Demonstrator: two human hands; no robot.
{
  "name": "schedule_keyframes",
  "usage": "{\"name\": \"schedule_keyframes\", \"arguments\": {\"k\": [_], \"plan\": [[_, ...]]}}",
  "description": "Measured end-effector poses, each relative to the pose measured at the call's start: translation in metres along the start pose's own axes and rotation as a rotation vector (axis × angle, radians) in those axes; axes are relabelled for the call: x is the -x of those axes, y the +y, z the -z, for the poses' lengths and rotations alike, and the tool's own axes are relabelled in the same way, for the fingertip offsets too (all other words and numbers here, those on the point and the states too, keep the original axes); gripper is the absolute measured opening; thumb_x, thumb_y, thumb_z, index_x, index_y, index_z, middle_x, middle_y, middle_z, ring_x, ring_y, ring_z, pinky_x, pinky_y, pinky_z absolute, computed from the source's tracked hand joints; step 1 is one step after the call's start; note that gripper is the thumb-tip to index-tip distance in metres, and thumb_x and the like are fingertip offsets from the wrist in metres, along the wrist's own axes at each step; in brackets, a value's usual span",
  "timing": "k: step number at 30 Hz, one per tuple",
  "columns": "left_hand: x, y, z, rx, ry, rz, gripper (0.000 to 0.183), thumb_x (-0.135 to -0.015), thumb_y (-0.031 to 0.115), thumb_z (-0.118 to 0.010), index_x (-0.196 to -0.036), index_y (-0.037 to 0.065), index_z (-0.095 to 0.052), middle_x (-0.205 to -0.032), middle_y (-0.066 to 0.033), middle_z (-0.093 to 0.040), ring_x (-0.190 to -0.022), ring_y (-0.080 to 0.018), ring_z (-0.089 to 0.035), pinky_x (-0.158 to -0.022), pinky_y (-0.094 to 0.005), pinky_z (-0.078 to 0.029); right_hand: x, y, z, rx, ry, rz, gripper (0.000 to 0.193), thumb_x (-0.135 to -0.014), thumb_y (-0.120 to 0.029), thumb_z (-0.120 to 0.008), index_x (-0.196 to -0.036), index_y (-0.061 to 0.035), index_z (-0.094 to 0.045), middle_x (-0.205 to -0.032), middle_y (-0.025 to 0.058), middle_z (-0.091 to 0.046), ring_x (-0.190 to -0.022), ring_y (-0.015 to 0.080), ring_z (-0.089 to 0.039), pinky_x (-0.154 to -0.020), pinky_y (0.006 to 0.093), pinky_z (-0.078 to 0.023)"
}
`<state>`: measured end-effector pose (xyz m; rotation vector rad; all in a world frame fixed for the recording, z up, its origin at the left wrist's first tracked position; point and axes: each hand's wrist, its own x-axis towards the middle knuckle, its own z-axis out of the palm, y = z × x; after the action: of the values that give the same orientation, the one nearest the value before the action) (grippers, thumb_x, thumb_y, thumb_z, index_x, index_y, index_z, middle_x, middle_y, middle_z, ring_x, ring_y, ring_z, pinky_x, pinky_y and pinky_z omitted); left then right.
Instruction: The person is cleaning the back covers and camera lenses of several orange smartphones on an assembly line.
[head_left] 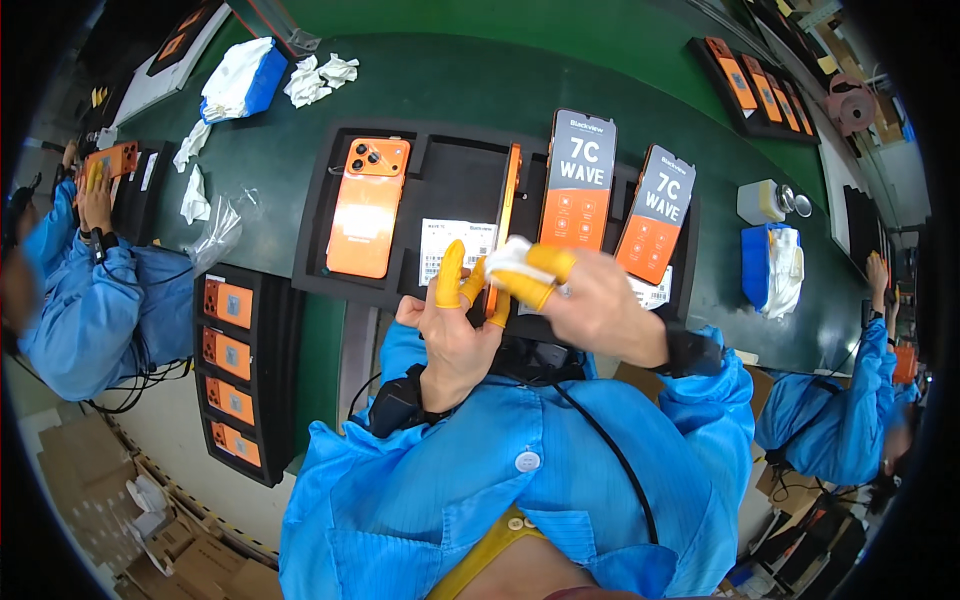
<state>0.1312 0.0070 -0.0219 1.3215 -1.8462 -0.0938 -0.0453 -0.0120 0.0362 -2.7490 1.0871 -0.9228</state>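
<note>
In yellow finger cots, my left hand grips the lower end of an orange phone, which stands on edge. My right hand, also in yellow cots, pinches a white cloth against the phone's lower part. Both hands are over the near side of a black foam tray. In its left slot lies an orange phone with its camera side up. To the right lie a phone with a grey and orange printed film and a second film-covered phone, tilted. A white label sheet sits behind my left fingers.
A blue bin of white cloths and crumpled cloths are at the far left. Another blue bin and a pump bottle stand right. A black tray of orange phones is at left. Co-workers in blue sit on both sides.
</note>
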Motion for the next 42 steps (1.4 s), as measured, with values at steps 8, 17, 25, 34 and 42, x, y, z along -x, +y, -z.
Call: {"name": "schedule_keyframes", "arguments": {"k": [8, 17, 25, 34, 42], "plan": [[0.008, -0.003, 0.001, -0.084, 0.015, -0.009, 0.037, -0.065, 0.018, -0.082, -0.095, 0.001, -0.069, -0.121, -0.0090, -0.055, -0.092, -0.0127, -0.056, -0.081, -0.0353, -0.021, -0.024, 0.046, -0.025, 0.263, 0.090, -0.059, 0.025, -0.073, -0.009, -0.062, -0.098, -0.0036, -0.066, -0.079, 0.0092, -0.054, -0.070, 0.0215, -0.059, -0.058, 0.0337, -0.049], [0.006, -0.002, 0.003, 0.015, -0.097, 0.063, 0.059, -0.063, 0.018, -0.081, -0.114, -0.002, -0.058, -0.112, -0.0079, -0.061, -0.093, -0.0166, -0.055, -0.078, -0.0370, -0.021, 0.018, 0.005, -0.030, 0.018, 0.035, 0.218, 0.035, -0.073, -0.011, -0.063, -0.107, -0.0061, -0.065, -0.103, 0.0124, -0.062, -0.064, 0.0165, -0.059, -0.051, 0.0289, -0.047], [-0.069, 0.016, 0.031, -0.040, -0.393, 0.046, 0.050, -0.071, 0.033, -0.076, -0.104, -0.003, -0.064, -0.081, -0.0109, -0.061, -0.086, -0.0240, -0.053, -0.076, -0.0393, -0.026, -0.037, 0.070, -0.034, 0.144, 0.159, -0.200, 0.038, -0.073, 0.003, -0.057, -0.108, -0.0081, -0.067, -0.098, 0.0138, -0.060, -0.078, 0.0283, -0.061, -0.067, 0.0378, -0.052], [-0.079, 0.009, 0.029, 0.152, -0.190, 0.010, 0.012, -0.068, 0.012, -0.069, -0.072, 0.003, -0.064, -0.068, -0.0089, -0.053, -0.082, -0.0236, -0.051, -0.075, -0.0405, -0.026, -0.046, 0.031, -0.005, 0.217, 0.371, -0.078, 0.039, -0.065, -0.003, -0.063, -0.104, -0.0092, -0.070, -0.097, 0.0137, -0.060, -0.072, 0.0242, -0.058, -0.059, 0.0333, -0.046], [-0.063, 0.004, 0.029, 0.106, 0.164, -0.069, 0.024, -0.076, 0.013, -0.067, -0.099, 0.006, -0.070, -0.074, -0.0051, -0.063, -0.083, -0.0217, -0.053, -0.074, -0.0366, -0.025, -0.041, -0.001, 0.032, 0.267, 0.565, 0.015, 0.049, -0.049, -0.005, -0.064, -0.097, -0.0036, -0.071, -0.094, 0.0129, -0.060, -0.066, 0.0225, -0.056, -0.052, 0.0303, -0.041]]}}
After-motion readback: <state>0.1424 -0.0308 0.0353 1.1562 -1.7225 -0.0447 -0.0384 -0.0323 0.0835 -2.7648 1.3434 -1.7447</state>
